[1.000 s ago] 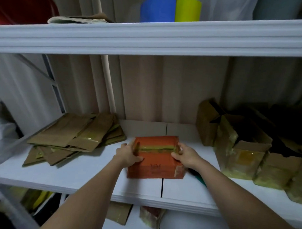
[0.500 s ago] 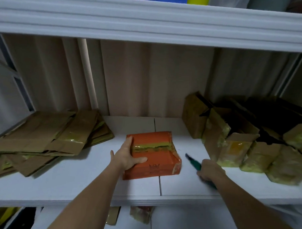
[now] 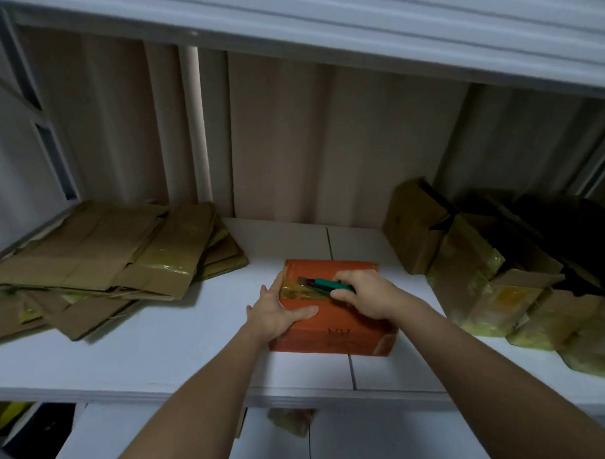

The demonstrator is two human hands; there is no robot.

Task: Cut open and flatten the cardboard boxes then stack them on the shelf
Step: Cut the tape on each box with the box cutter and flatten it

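A white shelf, built from boards with a seam down its middle, fills the near view. An orange box sits near the shelf's front edge, its long side running left to right, its taped top facing up. The left hand grips the box's left end, fingers flat against the side, thumb across the top. The right hand curls around a green knife, blade pointing left along the tape. Left of the box lies a pile of flattened cardboard. Right of the box stand taped brown boxes. Behind the box rises a beige ribbed wall.
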